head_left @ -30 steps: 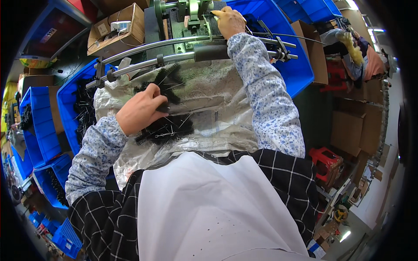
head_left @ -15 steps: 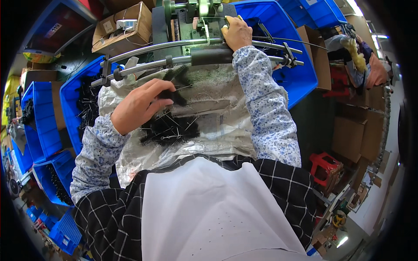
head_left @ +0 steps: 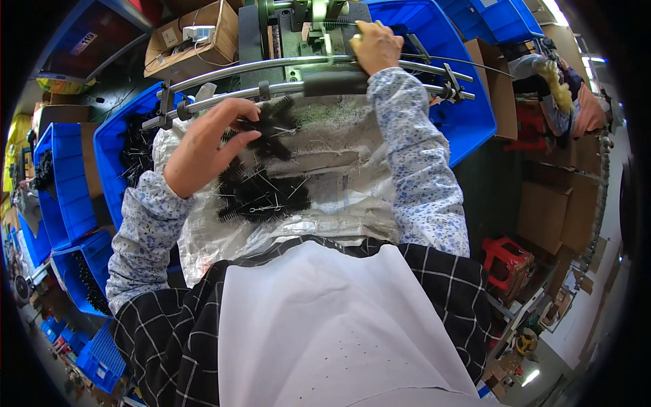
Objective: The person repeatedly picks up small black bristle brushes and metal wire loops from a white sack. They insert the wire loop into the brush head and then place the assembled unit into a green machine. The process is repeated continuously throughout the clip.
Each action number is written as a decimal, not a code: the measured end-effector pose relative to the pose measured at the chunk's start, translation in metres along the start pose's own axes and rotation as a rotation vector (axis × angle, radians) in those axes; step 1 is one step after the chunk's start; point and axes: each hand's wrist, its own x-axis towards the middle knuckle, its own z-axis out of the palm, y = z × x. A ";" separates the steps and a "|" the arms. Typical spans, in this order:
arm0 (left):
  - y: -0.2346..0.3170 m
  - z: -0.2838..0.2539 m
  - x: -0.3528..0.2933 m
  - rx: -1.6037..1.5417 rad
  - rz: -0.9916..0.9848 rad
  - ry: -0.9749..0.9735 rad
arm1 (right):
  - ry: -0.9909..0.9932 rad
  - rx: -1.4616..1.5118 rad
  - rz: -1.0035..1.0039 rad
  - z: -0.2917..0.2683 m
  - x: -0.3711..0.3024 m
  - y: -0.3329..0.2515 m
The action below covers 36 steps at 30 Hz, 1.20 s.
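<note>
My left hand is curled over the sack-covered lap, its thumb and fingers closing around the edge of a black wire brush. Part of that brush is hidden behind the fingers. Below it, a loose pile of black bristle brushes with thin metal wire stems and looped ends rests on the pale woven sack. At the machine, my right hand, with yellowish coverings on some fingertips, pinches the end of a thin wire piece lying across the machine's middle.
Two curved metal rails with a dark sleeve cross in front of the machine. Blue bins stand left and right, the left one holding black brushes. A cardboard box sits behind left. Another person is at far right.
My left hand has shifted left and slightly up, its fingers closing at the upper brush. My right hand has moved slightly right and down along the machine.
</note>
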 end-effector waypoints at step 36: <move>-0.059 0.072 -0.001 0.781 0.171 -0.446 | -0.058 -0.016 -0.029 -0.011 0.009 0.007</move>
